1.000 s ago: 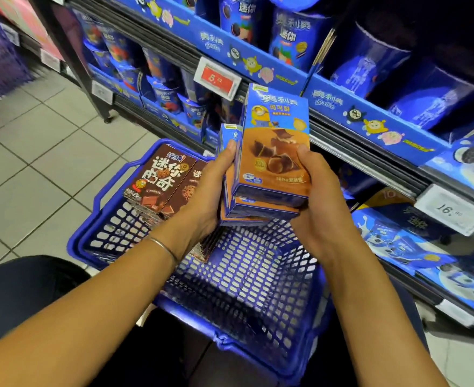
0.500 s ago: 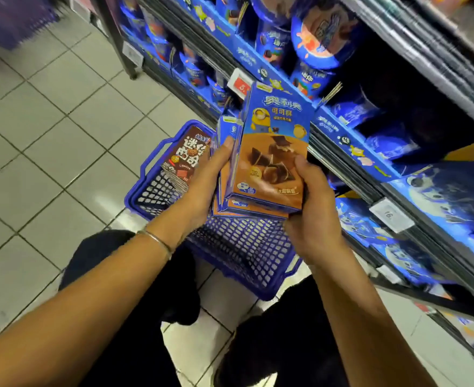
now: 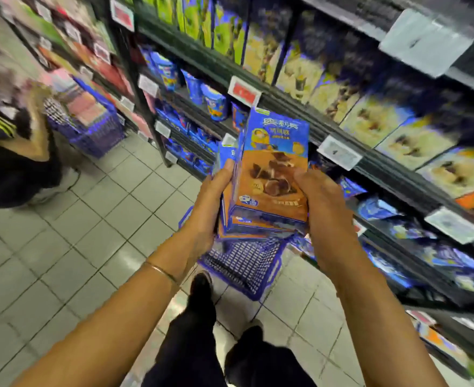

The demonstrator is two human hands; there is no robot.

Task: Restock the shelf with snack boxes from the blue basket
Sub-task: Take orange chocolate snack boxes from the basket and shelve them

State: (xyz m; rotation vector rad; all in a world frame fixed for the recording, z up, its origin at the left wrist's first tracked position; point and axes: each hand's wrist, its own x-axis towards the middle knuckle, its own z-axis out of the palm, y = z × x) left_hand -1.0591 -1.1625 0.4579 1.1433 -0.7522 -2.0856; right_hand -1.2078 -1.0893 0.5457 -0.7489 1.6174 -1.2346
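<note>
as the left hand (image 3: 206, 208) and right hand (image 3: 321, 216) clasp the stack of snack boxes (image 3: 272, 174) by its side edges above the blue basket (image 3: 247, 266), the cartons appear light, rigid, crushable and apt to slide apart.

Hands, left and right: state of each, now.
Left hand: holds the stack of snack boxes, left side.
Right hand: grips the same stack, right side.
</note>
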